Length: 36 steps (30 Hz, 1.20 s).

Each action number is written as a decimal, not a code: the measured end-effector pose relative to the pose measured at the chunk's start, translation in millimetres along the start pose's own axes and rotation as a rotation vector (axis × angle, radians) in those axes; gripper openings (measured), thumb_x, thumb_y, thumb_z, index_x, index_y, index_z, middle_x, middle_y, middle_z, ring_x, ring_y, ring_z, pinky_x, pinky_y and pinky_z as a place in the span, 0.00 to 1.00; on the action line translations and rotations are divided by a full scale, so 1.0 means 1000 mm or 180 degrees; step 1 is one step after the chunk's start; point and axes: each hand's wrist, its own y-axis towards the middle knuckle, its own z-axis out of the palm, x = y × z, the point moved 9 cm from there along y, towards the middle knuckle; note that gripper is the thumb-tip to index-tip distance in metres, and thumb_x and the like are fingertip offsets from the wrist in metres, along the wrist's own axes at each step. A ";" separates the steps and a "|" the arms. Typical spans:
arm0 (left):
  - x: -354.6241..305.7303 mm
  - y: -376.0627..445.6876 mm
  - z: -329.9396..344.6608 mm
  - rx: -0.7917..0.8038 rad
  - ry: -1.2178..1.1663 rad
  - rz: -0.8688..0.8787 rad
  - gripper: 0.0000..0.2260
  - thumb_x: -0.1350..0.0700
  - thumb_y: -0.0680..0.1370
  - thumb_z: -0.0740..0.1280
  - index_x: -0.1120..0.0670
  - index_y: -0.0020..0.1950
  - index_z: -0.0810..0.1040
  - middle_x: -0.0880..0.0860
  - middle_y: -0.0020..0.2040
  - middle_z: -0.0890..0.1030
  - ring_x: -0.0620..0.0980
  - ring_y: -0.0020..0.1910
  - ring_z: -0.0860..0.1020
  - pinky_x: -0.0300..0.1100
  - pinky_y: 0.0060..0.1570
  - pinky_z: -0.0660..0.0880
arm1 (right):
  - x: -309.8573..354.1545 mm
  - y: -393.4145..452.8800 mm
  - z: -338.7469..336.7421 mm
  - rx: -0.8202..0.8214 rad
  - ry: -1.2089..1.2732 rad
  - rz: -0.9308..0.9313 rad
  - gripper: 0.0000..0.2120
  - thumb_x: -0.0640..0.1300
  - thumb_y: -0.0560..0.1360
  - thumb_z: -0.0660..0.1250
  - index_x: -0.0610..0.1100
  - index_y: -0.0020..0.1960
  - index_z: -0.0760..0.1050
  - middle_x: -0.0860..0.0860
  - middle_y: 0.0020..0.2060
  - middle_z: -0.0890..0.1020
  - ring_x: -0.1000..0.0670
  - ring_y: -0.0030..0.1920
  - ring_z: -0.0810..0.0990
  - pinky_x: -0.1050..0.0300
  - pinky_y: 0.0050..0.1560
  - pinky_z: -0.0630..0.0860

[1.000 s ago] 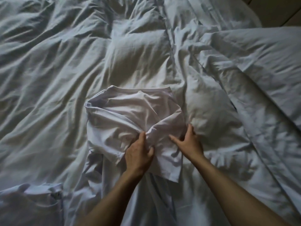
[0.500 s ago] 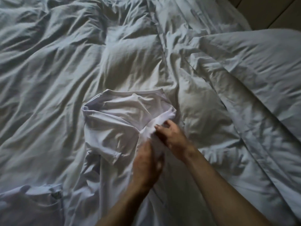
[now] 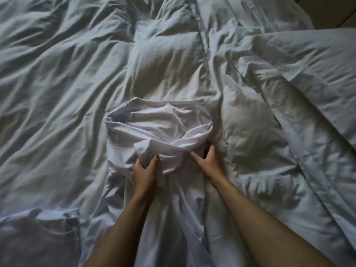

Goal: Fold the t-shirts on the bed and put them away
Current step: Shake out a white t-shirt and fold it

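A white t-shirt (image 3: 158,128) lies crumpled in the middle of the bed, its hem end running down toward me between my forearms. Both sleeves are folded in across its chest. My left hand (image 3: 144,170) pinches the folded sleeve cloth between thumb and fingers at the shirt's left middle. My right hand (image 3: 209,160) rests on the shirt's right side, thumb and fingers spread over the fabric edge. A second white t-shirt (image 3: 38,234) lies folded at the bottom left of the bed.
The bed is covered by a rumpled white duvet (image 3: 67,83) with deep creases. A flatter sheet or pillow (image 3: 308,64) lies at the right. A strip of tan floor (image 3: 327,12) shows at the top right corner.
The right sleeve has been laid leftward across the chest. My hands, close together half a second ago, have moved apart, the left to the sleeve end and the right to the shirt's right edge.
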 end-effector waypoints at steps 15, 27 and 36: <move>0.002 -0.006 0.034 -0.0011 0.0085 0.0013 0.12 0.51 0.79 0.66 0.58 0.57 0.79 0.54 0.49 0.83 0.52 0.49 0.81 0.54 0.54 0.78 | -0.031 -0.043 -0.068 -0.1389 -0.1502 -0.0236 0.05 0.37 0.75 0.60 0.37 0.45 0.73 0.35 0.48 0.77 0.35 0.50 0.77 0.46 0.46 0.71; 0.021 -0.020 0.035 0.0212 0.0510 0.0015 0.14 0.58 0.76 0.64 0.59 0.60 0.79 0.54 0.51 0.84 0.52 0.52 0.82 0.51 0.55 0.78 | 0.020 0.042 -0.054 -0.0321 -0.1051 -0.0226 0.22 0.55 0.73 0.72 0.42 0.59 0.74 0.42 0.56 0.80 0.41 0.57 0.78 0.48 0.57 0.75; 0.027 -0.019 0.021 -0.0247 0.1439 0.0401 0.12 0.54 0.80 0.66 0.64 0.52 0.80 0.61 0.46 0.83 0.58 0.48 0.81 0.49 0.49 0.76 | 0.062 0.086 -0.038 -0.0264 0.0915 0.0494 0.15 0.51 0.80 0.64 0.39 0.48 0.79 0.42 0.38 0.83 0.44 0.37 0.84 0.55 0.35 0.80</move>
